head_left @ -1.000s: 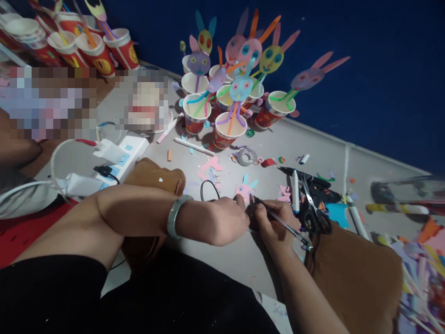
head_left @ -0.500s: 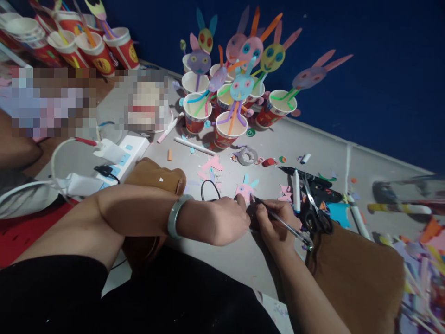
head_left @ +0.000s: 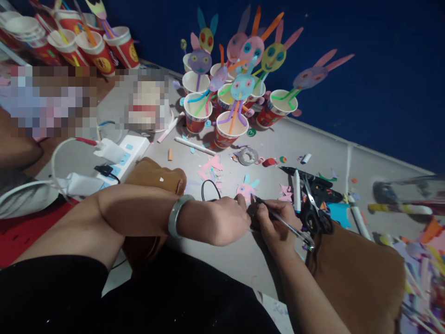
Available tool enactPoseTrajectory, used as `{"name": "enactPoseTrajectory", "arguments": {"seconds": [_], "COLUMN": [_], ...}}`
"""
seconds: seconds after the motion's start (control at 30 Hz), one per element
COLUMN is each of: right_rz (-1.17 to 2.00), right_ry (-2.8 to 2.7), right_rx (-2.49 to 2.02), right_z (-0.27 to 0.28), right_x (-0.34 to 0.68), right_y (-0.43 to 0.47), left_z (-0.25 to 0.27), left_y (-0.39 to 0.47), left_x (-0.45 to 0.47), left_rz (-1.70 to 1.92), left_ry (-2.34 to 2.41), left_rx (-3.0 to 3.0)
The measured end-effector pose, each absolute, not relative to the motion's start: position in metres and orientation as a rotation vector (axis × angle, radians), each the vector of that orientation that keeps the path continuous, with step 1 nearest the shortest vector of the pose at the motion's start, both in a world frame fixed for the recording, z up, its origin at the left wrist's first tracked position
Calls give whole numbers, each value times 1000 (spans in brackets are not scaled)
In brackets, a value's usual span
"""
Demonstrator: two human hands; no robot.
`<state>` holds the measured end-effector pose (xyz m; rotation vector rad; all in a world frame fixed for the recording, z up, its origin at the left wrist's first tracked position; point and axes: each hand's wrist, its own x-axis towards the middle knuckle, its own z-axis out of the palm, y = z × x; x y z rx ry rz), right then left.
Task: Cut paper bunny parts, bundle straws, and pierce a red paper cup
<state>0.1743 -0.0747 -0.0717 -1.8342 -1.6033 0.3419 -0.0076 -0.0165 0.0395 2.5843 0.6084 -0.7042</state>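
My right hand [head_left: 276,225] is closed around a clear-barrelled pen [head_left: 290,226], its tip on a small pink paper rabbit head [head_left: 244,191] with light-blue ears. My left hand [head_left: 231,220], with a pale bangle at the wrist, has its fingers curled and pressed at the lower edge of that rabbit head. The hands cover the lower part of the paper. Just right of my right hand lie black-handled scissors [head_left: 314,215] and a white marker [head_left: 296,191].
Red paper cups [head_left: 231,132] holding paper rabbits on coloured straws stand along the blue wall. A power strip [head_left: 127,155] with plugs lies at left. Around the hands are pink scraps [head_left: 212,163], a tape roll [head_left: 247,156], a brown pouch [head_left: 358,273] and a clear bottle [head_left: 406,190].
Almost nothing differs. The pen's rear end has tilted very slightly, while both hands stay on the paper rabbit head.
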Motion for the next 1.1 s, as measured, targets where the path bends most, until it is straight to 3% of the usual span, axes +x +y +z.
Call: {"name": "enactPoseTrajectory", "arguments": {"seconds": [1.1], "right_rz": [274], "right_ry": [-1618], "right_rx": [-1835], "right_z": [-76], "right_x": [177], "right_y": [-75], "left_z": [38], "left_y": [-16], "left_x": [-8], "left_rz": [-735], "left_ry": [578], "left_rx": [2596]}}
